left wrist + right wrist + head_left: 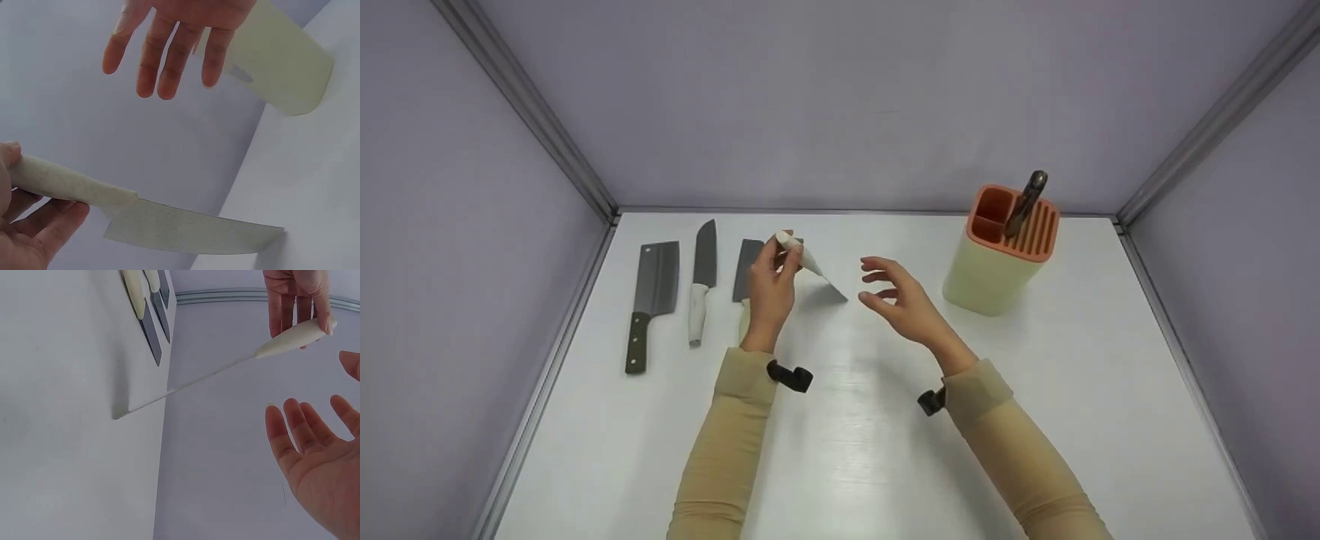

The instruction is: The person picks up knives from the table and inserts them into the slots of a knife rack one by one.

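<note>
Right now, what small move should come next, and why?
I'd probably bring the right hand to the handle of the knife: the left hand grips that handle with the blade slanting down, while the right hand is open, holds nothing, and sits between the knife and the block, where several slots look unfilled.

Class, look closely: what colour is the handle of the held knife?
The handle is pale cream; it shows best in the left wrist view.
</note>
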`<move>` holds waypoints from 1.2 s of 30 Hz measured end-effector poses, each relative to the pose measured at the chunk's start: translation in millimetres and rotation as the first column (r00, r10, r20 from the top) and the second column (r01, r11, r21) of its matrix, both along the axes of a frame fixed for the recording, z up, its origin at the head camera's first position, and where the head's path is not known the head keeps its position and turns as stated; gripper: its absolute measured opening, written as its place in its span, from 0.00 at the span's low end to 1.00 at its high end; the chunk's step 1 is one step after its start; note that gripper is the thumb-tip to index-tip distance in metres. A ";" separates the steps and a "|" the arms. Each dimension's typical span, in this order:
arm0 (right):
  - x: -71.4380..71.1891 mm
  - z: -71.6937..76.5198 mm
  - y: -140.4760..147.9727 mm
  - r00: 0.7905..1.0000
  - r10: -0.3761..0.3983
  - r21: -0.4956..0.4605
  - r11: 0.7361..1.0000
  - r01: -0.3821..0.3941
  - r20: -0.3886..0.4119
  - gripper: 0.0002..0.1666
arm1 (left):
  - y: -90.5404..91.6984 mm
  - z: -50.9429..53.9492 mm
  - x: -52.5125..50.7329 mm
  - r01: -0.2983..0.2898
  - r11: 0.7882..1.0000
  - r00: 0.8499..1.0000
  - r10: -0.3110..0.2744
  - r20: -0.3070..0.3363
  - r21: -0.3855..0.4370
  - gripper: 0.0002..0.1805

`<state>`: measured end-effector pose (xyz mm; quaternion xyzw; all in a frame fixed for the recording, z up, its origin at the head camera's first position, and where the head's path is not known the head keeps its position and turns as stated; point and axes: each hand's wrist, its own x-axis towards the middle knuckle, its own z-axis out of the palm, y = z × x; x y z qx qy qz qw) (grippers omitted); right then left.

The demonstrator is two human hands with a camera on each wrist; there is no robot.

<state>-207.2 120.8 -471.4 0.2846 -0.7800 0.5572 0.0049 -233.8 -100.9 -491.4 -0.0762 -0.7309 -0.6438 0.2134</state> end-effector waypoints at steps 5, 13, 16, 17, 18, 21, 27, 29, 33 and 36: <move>-0.6 4.3 1.5 1.000 -0.020 0.004 1.000 0.020 -0.015 0.27 | 4.2 11.5 1.3 0.089 0.991 0.996 -0.091 -0.018 -0.095 0.19; 3.2 26.7 -0.3 0.999 -0.032 -0.022 0.999 0.031 -0.032 0.26 | 21.4 20.8 8.1 0.189 0.960 0.981 -0.194 -0.005 -0.205 0.20; 2.2 33.3 -1.2 0.999 -0.028 -0.058 0.998 0.026 -0.042 0.25 | 28.0 21.1 8.8 0.209 0.956 0.977 -0.212 0.005 -0.208 0.20; 1.5 35.2 -1.6 0.999 -0.026 -0.075 0.997 0.022 -0.045 0.25 | 30.2 20.9 8.6 0.212 0.954 0.977 -0.214 0.012 -0.211 0.20; 0.7 36.8 -2.1 0.999 -0.024 -0.093 0.995 0.019 -0.049 0.25 | 32.5 20.6 8.5 0.215 0.953 0.976 -0.216 0.020 -0.214 0.20; -2.6 40.5 -3.5 0.998 -0.022 -0.145 0.989 0.014 -0.057 0.25 | 38.8 19.7 7.2 0.226 0.948 0.974 -0.224 0.034 -0.225 0.20; -8.4 43.7 -2.6 0.999 -0.032 -0.211 0.977 0.024 -0.034 0.27 | 51.2 20.7 6.3 0.264 0.928 0.964 -0.265 0.032 -0.265 0.23; -9.4 43.8 -1.5 0.999 -0.035 -0.221 0.975 0.030 -0.022 0.27 | 54.8 20.7 7.1 0.274 0.920 0.961 -0.274 0.038 -0.280 0.25; -10.7 43.3 0.6 0.999 -0.040 -0.227 0.973 0.038 -0.003 0.28 | 61.3 17.0 7.5 0.284 0.915 0.958 -0.280 0.057 -0.285 0.26; -10.8 42.5 2.7 0.999 -0.052 -0.216 0.975 0.053 0.010 0.27 | 65.6 12.6 7.1 0.292 0.926 0.956 -0.285 0.064 -0.239 0.25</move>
